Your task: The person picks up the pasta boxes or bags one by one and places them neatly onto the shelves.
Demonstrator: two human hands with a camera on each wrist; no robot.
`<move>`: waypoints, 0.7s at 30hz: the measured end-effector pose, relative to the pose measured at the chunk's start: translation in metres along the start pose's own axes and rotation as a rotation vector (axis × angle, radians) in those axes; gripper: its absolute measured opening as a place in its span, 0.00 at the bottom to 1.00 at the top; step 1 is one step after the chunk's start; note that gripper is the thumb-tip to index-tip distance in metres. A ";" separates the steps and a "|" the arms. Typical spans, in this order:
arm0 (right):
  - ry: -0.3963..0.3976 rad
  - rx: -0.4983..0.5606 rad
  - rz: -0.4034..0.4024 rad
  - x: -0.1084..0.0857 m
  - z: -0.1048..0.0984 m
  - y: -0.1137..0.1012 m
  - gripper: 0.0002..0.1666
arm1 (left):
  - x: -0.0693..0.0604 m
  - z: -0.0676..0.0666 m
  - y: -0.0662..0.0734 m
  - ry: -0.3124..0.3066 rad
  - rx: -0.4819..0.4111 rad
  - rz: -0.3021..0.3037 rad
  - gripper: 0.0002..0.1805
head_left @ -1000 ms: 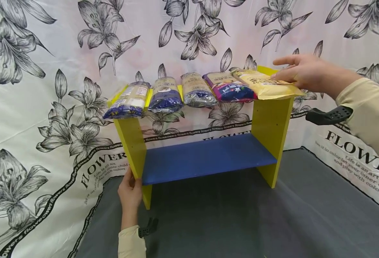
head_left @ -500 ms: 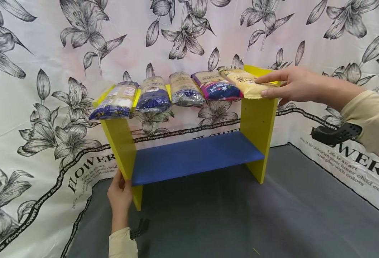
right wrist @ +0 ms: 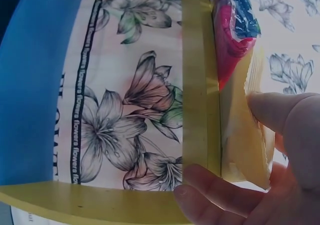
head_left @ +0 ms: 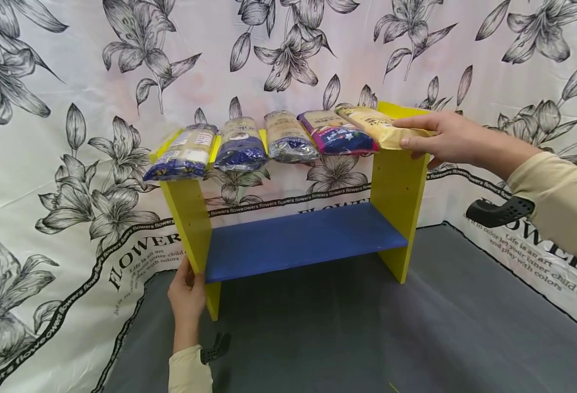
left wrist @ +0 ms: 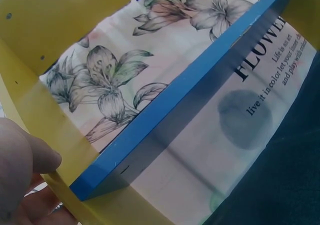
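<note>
A yellow shelf unit [head_left: 399,215] with a blue middle board [head_left: 303,240] stands in front. My left hand [head_left: 187,297] grips its left side panel at the height of that board; in the left wrist view the thumb [left wrist: 35,152] lies on the panel's inner side. On top lie several filled plastic packets in a row. At the row's right end is a yellow packet [head_left: 374,124], which my right hand [head_left: 445,136] pinches, index finger on top. In the right wrist view the thumb [right wrist: 280,112] presses its front end and other fingers [right wrist: 217,190] lie by the shelf corner.
A purple packet [head_left: 337,134] marked "PASTA" lies beside the yellow one. Further left are a clear-ended packet [head_left: 288,136] and two blue ones, including a blue packet [head_left: 241,144]. Flower-printed cloth [head_left: 112,65] hangs close behind the shelf unit, above a dark grey surface [head_left: 318,338].
My right hand came down from above the yellow packet onto its front right corner, where it now pinches. The left hand keeps its grip on the panel. The head view shifted slightly.
</note>
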State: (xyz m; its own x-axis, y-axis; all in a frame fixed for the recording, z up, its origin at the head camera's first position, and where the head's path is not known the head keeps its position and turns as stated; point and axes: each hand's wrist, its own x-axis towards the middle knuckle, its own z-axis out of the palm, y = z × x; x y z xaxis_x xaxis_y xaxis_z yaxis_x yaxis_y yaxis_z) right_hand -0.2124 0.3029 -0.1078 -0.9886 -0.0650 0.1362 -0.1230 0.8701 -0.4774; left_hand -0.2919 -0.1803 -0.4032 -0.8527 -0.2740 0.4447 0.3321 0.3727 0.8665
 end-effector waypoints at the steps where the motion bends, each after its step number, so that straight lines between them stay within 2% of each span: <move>1: 0.002 0.004 -0.001 0.001 0.000 0.000 0.39 | 0.000 0.000 0.000 0.001 0.001 -0.001 0.31; 10: -0.003 -0.016 -0.009 0.004 -0.001 -0.002 0.39 | 0.001 0.000 0.000 0.012 0.000 0.016 0.30; 21: 0.029 0.025 -0.024 0.002 0.005 0.007 0.39 | 0.001 0.001 -0.001 0.008 -0.012 0.013 0.30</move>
State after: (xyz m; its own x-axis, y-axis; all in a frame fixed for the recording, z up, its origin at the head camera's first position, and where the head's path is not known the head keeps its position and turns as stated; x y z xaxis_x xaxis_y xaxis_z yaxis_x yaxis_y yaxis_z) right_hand -0.2152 0.3059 -0.1155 -0.9823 -0.0714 0.1732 -0.1495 0.8560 -0.4949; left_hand -0.2932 -0.1803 -0.4038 -0.8450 -0.2761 0.4580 0.3482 0.3660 0.8630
